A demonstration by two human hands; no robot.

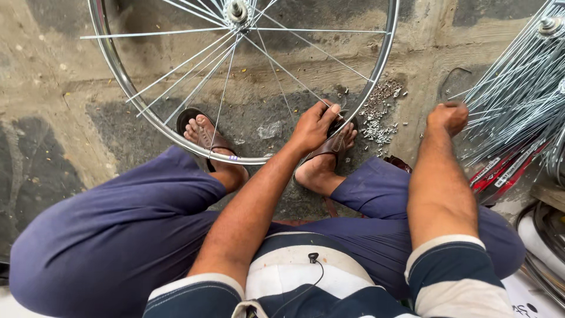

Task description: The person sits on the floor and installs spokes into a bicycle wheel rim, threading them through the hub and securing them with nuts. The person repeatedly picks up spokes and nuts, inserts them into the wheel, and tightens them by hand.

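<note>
**Wheel rim steadied at my feet**

Striped shirt and blue trousers fill the near edge of my view – I am squatting low, knees wide, so both arms reach the ground between them. My left hand (315,125) sits on the near right arc of the bicycle wheel rim (118,70), fingers pressed together and curled down over the metal, thumb on top, seemingly pinching something small there; I cannot tell what. The rim stands tilted against my sandalled feet (209,138), which brace it from rolling. My right hand (448,118) is off to the right, fingers bunched into a loose fist at the bundle of loose spokes (518,88) – whether it grips one I cannot tell. Just beside the rim, between my hands, lies a small heap of spoke nipples (379,118) on the concrete floor (47,106), close enough to pick from.
</note>
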